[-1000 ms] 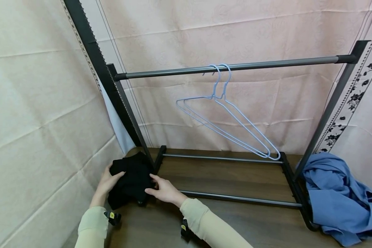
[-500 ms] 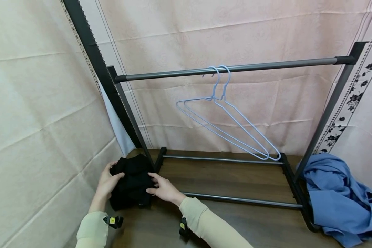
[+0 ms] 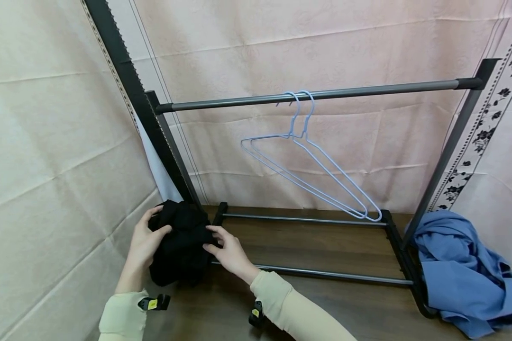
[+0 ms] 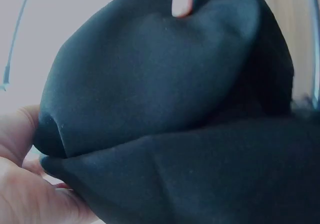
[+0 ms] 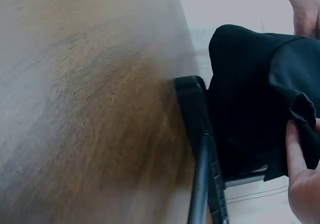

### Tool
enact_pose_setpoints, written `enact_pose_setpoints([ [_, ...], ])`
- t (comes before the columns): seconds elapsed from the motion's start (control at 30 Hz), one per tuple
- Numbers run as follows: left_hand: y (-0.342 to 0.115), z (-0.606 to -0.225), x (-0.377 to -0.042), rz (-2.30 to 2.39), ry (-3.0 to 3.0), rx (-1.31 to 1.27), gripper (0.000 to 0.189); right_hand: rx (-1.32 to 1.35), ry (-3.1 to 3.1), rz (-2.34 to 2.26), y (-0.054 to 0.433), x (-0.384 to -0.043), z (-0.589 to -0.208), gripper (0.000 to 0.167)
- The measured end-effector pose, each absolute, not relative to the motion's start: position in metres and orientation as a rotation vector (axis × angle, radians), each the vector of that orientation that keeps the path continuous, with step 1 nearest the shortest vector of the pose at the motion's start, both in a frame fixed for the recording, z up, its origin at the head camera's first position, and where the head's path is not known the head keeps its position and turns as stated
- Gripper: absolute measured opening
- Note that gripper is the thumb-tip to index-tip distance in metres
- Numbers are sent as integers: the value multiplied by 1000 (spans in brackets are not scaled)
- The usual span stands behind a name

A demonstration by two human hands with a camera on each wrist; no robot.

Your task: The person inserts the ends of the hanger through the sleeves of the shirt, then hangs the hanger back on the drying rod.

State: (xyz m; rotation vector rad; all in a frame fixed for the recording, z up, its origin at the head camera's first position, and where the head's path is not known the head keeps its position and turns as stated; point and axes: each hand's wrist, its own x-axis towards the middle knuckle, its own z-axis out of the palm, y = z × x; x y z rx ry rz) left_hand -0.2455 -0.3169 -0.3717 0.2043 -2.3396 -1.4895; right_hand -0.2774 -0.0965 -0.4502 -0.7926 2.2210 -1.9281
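Note:
A bundle of black cloth [image 3: 181,248], its kind hidden by the folds, is held between both hands beside the left foot of the rack. My left hand [image 3: 147,239] grips its left side, thumb in front and fingers behind. On the opposite side my right hand [image 3: 230,253] pinches the edge between thumb and fingers. From the left wrist, the black cloth [image 4: 135,88] fills most of the view in two thick folds. In the right wrist view, my right hand [image 5: 306,189] holds a crumpled edge near the rack's black foot [image 5: 192,103].
A dark metal rack with a top rail [image 3: 367,90] stands on the wooden table [image 3: 324,303]. Two light blue hangers [image 3: 320,151] hang from the rail. Crumpled blue cloth [image 3: 465,274] lies at the right. Pale curtains [image 3: 59,166] enclose the left and back.
The black bundle has risen and tilted slightly, its top now covering part of the rack's left foot. Both hands have moved up a little with it. The hangers and blue cloth stay put.

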Motion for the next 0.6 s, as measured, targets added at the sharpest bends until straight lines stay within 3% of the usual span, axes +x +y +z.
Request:
enact_pose_setpoints([
  [0.37,-273,-365,-251,-1813,-2181,111,67,-845,2325,-2018,-41,-276,-435,45],
  [0.6,-228,-368,-254,-1878,-2180,1,65,-823,2437,-1993,13,-249,-405,43],
])
